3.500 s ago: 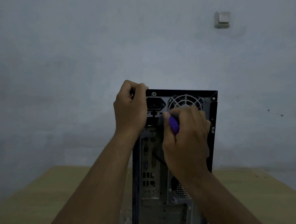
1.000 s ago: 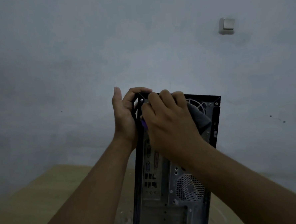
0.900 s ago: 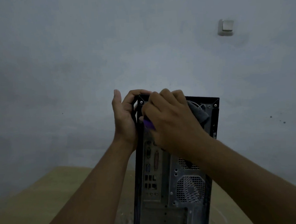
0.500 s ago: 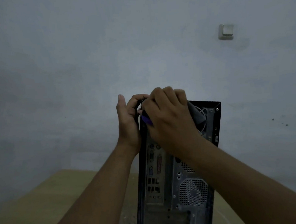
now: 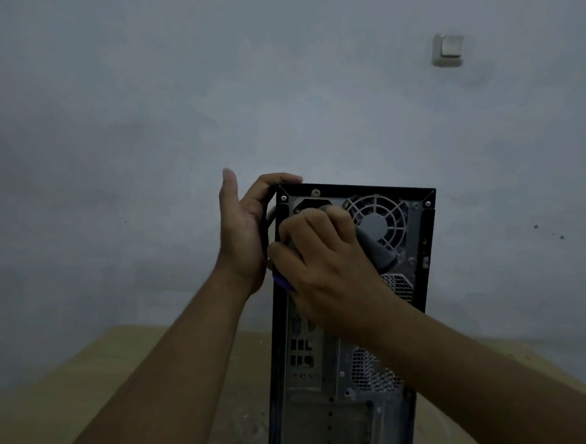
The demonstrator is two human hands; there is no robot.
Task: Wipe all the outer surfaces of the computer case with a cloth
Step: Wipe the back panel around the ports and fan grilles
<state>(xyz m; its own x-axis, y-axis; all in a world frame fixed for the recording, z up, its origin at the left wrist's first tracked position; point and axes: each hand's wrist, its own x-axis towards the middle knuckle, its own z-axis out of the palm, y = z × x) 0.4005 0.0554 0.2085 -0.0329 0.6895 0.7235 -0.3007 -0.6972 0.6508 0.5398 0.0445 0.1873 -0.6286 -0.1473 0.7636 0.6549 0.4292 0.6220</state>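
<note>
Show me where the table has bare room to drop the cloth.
Widest: table left of the case, between wall and left forearm. Narrower strip right of the case, under the right forearm. Crowded: the case's top, where left hand and right hand are.

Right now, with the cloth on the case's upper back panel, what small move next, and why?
Probably slide the right hand and its grey cloth rightward across the round fan grille: the cloth covers only the grille's lower left, while the left hand steadies the black computer case at its top corner.
</note>
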